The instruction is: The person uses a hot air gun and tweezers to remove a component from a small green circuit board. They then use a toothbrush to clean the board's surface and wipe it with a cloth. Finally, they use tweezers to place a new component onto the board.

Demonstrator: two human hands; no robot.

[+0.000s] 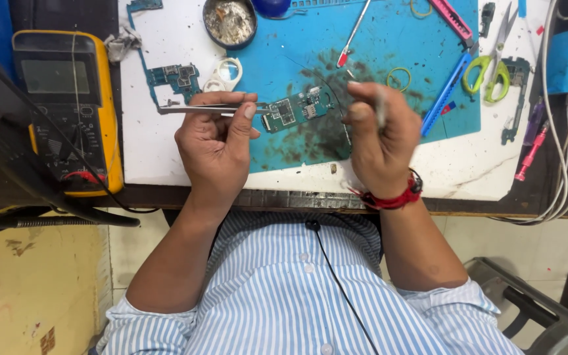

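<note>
I see bare room on the white table point(159, 158) left of the blue mat point(396, 46); knives point(451, 79) and scissors point(494, 69) crowd its right side.

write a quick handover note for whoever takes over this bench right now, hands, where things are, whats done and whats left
Left hand: pinches metal tweezers, tips at the small circuit board.
Right hand: closed around a thin grey tool beside the board; its tip is hidden.
The board lies on the stained blue mat. A second board lies left of it, with a yellow multimeter at the far left.
Done: cannot tell.
Left: board work is still in hand.
</note>
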